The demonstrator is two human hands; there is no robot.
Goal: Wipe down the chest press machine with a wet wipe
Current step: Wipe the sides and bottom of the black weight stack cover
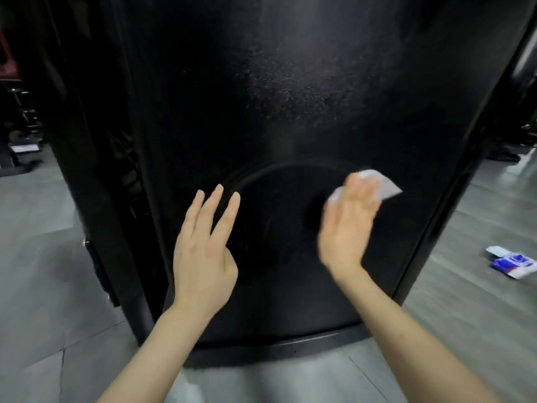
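Observation:
A tall black panel of the chest press machine point(290, 97) fills the middle of the view, with a round raised ring low on it. My right hand point(347, 225) lies flat against the panel inside the ring and presses a white wet wipe point(383, 187) under its straight fingers; the hand is blurred. My left hand point(203, 251) is raised in front of the panel's lower left with its fingers straight and slightly spread, holding nothing. Whether it touches the panel I cannot tell.
A blue and white wipe packet point(513, 263) lies on the grey floor point(43, 315) to the right. Dark gym equipment point(20, 126) stands in the far left background. The machine's black base rim point(276, 349) runs along the floor between my forearms.

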